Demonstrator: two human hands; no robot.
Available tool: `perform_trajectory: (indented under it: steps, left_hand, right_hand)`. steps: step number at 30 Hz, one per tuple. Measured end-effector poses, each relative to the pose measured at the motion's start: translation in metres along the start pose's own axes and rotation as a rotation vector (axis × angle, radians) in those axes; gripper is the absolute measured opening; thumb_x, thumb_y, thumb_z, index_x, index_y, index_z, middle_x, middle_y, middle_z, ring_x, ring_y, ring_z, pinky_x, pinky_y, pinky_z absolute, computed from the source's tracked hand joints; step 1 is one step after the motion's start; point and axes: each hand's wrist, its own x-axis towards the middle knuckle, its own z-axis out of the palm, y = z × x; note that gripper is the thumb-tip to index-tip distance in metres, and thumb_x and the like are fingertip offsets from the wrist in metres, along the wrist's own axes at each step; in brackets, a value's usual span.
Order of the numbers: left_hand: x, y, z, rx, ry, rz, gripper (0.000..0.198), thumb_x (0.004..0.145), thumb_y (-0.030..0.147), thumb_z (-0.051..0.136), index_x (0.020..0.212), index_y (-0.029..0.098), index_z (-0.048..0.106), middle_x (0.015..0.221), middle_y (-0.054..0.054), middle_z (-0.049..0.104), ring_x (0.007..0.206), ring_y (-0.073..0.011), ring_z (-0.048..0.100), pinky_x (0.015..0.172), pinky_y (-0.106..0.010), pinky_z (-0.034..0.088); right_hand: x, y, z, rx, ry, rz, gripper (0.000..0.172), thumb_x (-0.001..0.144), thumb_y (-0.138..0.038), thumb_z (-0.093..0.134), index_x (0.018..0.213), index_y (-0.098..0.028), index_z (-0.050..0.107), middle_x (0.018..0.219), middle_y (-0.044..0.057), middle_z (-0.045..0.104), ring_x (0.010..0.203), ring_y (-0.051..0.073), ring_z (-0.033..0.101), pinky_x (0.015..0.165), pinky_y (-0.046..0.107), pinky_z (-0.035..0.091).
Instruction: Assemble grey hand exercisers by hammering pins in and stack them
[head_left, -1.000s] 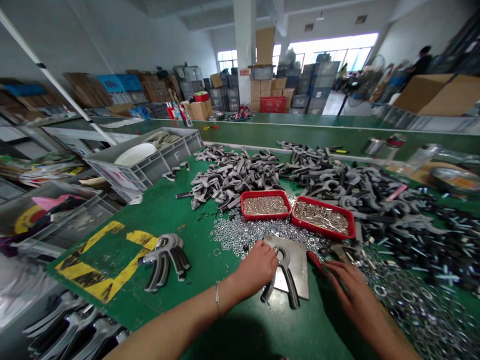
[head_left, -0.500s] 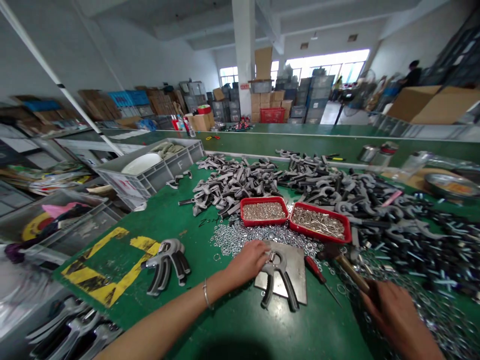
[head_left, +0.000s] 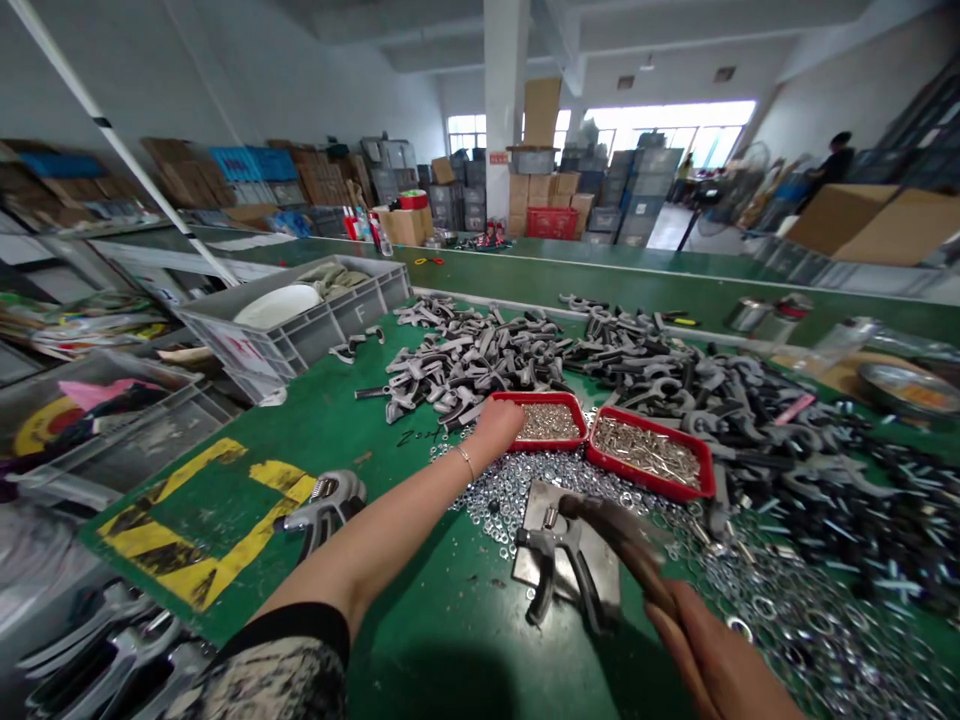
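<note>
My left hand [head_left: 495,425] reaches forward over the near edge of the left red tray [head_left: 551,443] of small metal parts, fingers curled down and mostly hidden. My right hand [head_left: 720,655] grips the wooden handle of a hammer [head_left: 622,535], whose head hangs over a grey hand-grip assembly [head_left: 559,560] lying on a metal plate [head_left: 600,570]. A second red tray [head_left: 649,450] of pins sits to the right. Loose washers [head_left: 510,490] lie scattered around the plate.
Heaps of grey and black grip handles [head_left: 480,355] cover the green table [head_left: 450,640] behind the trays. A finished hand grip [head_left: 322,505] lies left on yellow-black tape. A grey crate [head_left: 300,325] stands at the left; a person [head_left: 832,160] stands far right.
My left hand left the grip assembly and moved forward to the left red tray. My right hand picked up the hammer and brought its head over the assembly.
</note>
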Motion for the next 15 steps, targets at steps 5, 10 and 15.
perform_trajectory:
  steps: [5,10,15]
  left_hand:
    - [-0.007,-0.001,-0.002,-0.059,0.079,0.005,0.017,0.092,0.004,0.051,0.092,0.003,0.068,0.096,-0.020,0.070,0.100,-0.0282,0.065,0.094,-0.044,0.046]
    - [-0.026,0.015,-0.015,-0.191,0.178,0.058,0.030,0.101,0.012,0.035,0.104,0.002,0.063,0.107,-0.017,0.066,0.110,-0.0250,0.059,0.098,-0.039,0.041]
    - [-0.080,0.049,-0.005,-0.478,0.071,0.234,0.019,0.099,0.022,0.047,0.101,0.017,0.065,0.100,-0.002,0.069,0.094,-0.0145,0.063,0.084,-0.023,0.047]
  right_hand:
    - [0.017,-0.005,0.006,0.065,-0.096,-0.037,0.038,0.096,-0.054,0.034,0.094,-0.027,0.061,0.085,0.007,0.075,0.076,0.025,0.072,0.067,0.031,0.053]
    - [0.014,0.018,0.017,0.086,0.022,0.005,0.040,0.091,-0.060,0.041,0.087,-0.026,0.063,0.074,0.007,0.073,0.064,0.028,0.070,0.059,0.034,0.052]
    - [0.014,0.034,0.024,0.304,0.062,0.008,0.040,0.090,-0.058,0.047,0.080,-0.026,0.068,0.072,0.004,0.071,0.070,0.024,0.069,0.065,0.031,0.055]
